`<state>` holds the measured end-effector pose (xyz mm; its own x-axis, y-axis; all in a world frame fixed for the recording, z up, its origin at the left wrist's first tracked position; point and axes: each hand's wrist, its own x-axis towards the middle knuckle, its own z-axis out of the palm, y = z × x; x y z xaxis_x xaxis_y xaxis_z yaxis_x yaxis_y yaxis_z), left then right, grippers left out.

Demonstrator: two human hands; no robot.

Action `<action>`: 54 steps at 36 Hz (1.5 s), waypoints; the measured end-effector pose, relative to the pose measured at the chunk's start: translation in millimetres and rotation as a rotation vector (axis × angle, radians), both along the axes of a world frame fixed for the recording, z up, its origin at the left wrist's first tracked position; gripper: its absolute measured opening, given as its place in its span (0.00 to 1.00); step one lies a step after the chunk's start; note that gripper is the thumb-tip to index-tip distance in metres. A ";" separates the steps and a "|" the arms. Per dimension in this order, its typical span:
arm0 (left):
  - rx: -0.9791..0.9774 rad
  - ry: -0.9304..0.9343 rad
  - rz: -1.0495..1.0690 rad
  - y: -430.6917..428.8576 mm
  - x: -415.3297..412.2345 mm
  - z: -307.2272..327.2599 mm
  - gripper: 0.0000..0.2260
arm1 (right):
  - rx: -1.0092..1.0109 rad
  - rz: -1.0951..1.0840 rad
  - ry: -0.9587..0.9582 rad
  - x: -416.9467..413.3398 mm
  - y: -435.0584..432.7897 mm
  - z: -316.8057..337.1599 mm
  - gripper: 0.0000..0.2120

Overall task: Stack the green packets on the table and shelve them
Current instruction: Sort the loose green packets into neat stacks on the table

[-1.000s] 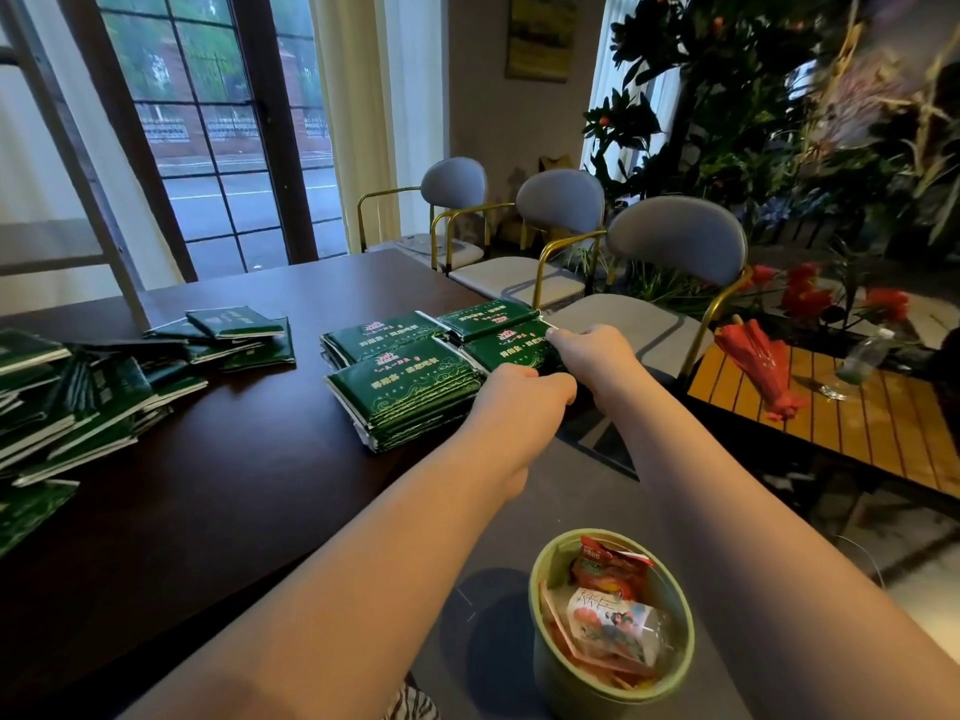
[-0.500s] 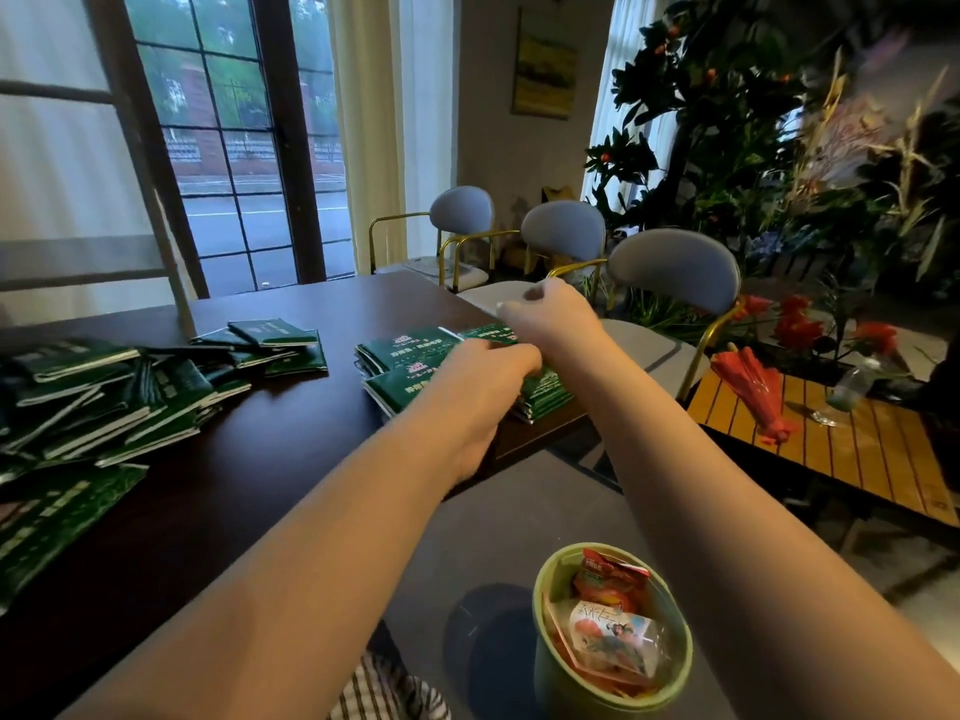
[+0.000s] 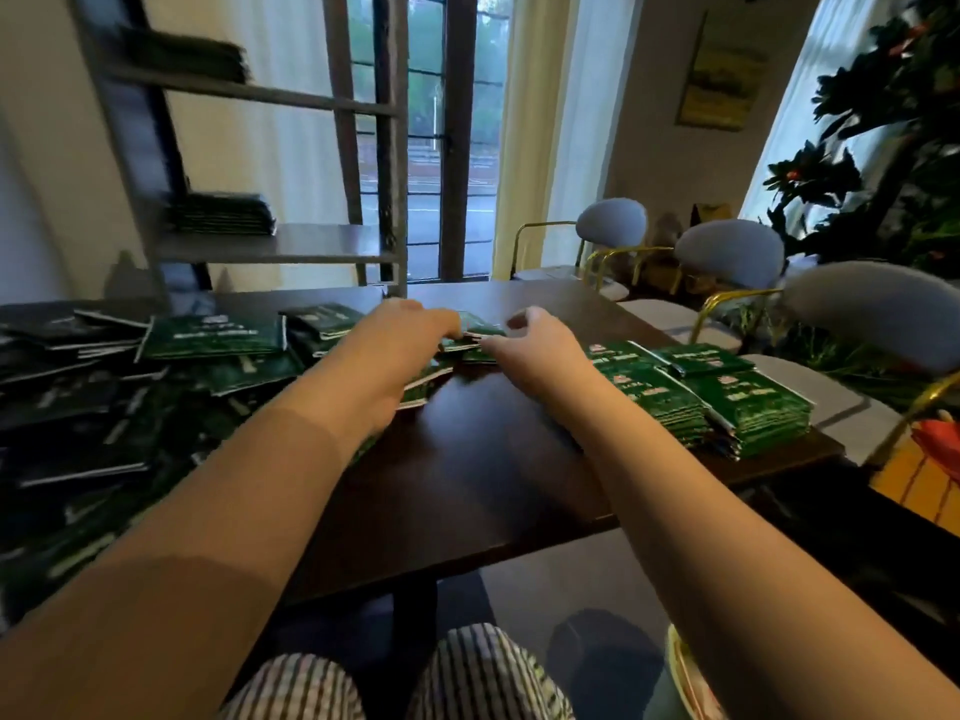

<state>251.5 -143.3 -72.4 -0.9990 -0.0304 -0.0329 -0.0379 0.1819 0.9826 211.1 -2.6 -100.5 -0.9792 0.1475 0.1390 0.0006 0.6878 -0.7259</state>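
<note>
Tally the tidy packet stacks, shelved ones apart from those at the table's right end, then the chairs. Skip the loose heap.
Shelved packet stacks: 2
Tidy table stacks: 4
Grey chairs: 3
Total: 9

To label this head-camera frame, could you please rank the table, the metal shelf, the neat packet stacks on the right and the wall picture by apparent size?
1. table
2. metal shelf
3. neat packet stacks
4. wall picture, though it hangs far off, so its true size is unsure
</note>
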 end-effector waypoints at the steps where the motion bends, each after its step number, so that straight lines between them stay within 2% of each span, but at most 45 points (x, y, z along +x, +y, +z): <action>1: -0.003 -0.002 0.013 -7.9 -3.9 -2.8 0.16 | -0.010 0.009 -0.005 -5.3 -7.9 -4.4 0.23; 2: -0.004 -0.005 0.023 -13.5 -7.3 -5.7 0.18 | -0.030 0.010 -0.015 -9.7 -14.2 -8.4 0.20; 4: -0.007 -0.013 0.034 -24.1 -15.5 -12.2 0.16 | -0.058 0.009 -0.036 -18.3 -24.9 -16.2 0.14; 6: -0.015 -0.013 0.028 -30.7 -27.0 -19.9 0.19 | -0.062 0.006 -0.053 -25.5 -32.3 -21.7 0.13; 9: -0.087 0.012 0.036 -35.7 -37.8 -23.8 0.28 | -0.069 -0.021 -0.072 -39.4 -37.4 -28.2 0.17; 12: -0.197 0.056 0.001 -36.7 -50.1 -20.2 0.27 | 0.005 -0.095 -0.105 -54.9 -35.3 -25.9 0.25; 14: -0.245 0.074 -0.004 -33.8 -63.0 -13.5 0.27 | 0.034 -0.145 -0.108 -66.7 -31.7 -19.8 0.26; 17: -0.231 0.052 -0.003 -21.8 -88.7 -3.1 0.26 | -0.022 -0.207 -0.110 -84.8 -30.0 -7.4 0.27; 20: -0.211 -0.027 -0.043 -3.8 -111.3 3.5 0.21 | -0.133 -0.276 -0.169 -111.5 -31.4 1.6 0.32; 22: -0.294 -0.041 -0.049 5.2 -127.6 4.8 0.20 | -0.205 -0.319 -0.208 -150.8 -20.5 -9.1 0.36; 24: -0.403 -0.034 -0.026 5.6 -138.1 2.1 0.18 | -0.190 -0.314 -0.239 -183.6 -11.7 -26.2 0.36; 28: -0.683 -0.081 -0.061 8.0 -153.5 -1.6 0.16 | -0.146 -0.226 -0.288 -164.4 -26.8 -12.9 0.24; 32: -1.072 -0.069 -0.040 2.7 -180.9 -11.2 0.17 | -0.072 -0.188 -0.329 -172.7 -27.6 -13.6 0.22; 34: -1.138 -0.090 0.010 0.6 -190.4 -17.1 0.17 | -0.041 -0.157 -0.371 -177.1 -26.2 -13.2 0.22; 41: -1.162 -0.149 -0.194 7.3 -197.8 -34.2 0.19 | 0.050 -0.046 -0.521 -177.2 -23.8 -4.0 0.26; 43: -1.154 -0.160 -0.193 7.7 -198.9 -36.5 0.20 | 0.022 -0.033 -0.554 -176.2 -24.0 -1.9 0.28; 49: -1.103 -0.124 -0.252 4.6 -193.7 -33.8 0.14 | -0.135 -0.042 -0.543 -175.8 -24.2 -2.5 0.29; 54: -1.130 -0.115 -0.272 6.4 -188.2 -30.7 0.14 | -0.193 -0.025 -0.561 -168.1 -24.8 -1.4 0.24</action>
<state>63.4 -136.8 -103.1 -0.9700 0.1141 -0.2145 0.0584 0.9665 0.2500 43.0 -27.4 -101.9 -0.8914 0.1423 -0.4302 0.4345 0.5380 -0.7223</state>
